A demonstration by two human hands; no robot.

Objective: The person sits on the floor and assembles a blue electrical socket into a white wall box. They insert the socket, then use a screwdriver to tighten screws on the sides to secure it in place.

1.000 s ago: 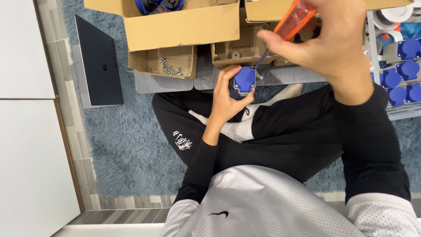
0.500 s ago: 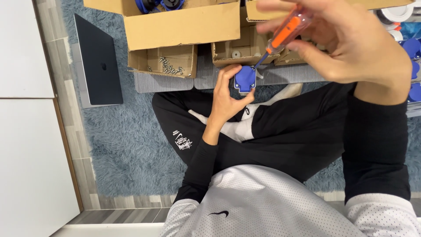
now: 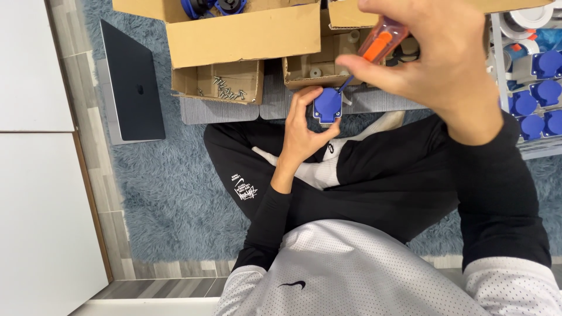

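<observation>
Blue plastic socket housing point(image 3: 327, 105), squarish with a round face, sits pinched between the fingertips of the left hand point(image 3: 302, 131), held above the crossed legs in black trousers. The right hand point(image 3: 436, 58) is clenched around an orange-handled screwdriver point(image 3: 377, 45), whose thin shaft slants down to the housing's far right edge. Beyond, on the far side, a small open cardboard box point(image 3: 216, 82) holds loose silver screws point(image 3: 225, 89); a larger cardboard box point(image 3: 246, 35) behind it contains dark blue parts. At far right a wire rack point(image 3: 501, 70) carries more blue socket covers point(image 3: 535, 96). A closed dark laptop point(image 3: 133, 82) lies at left on the blue shaggy rug point(image 3: 170, 193).
</observation>
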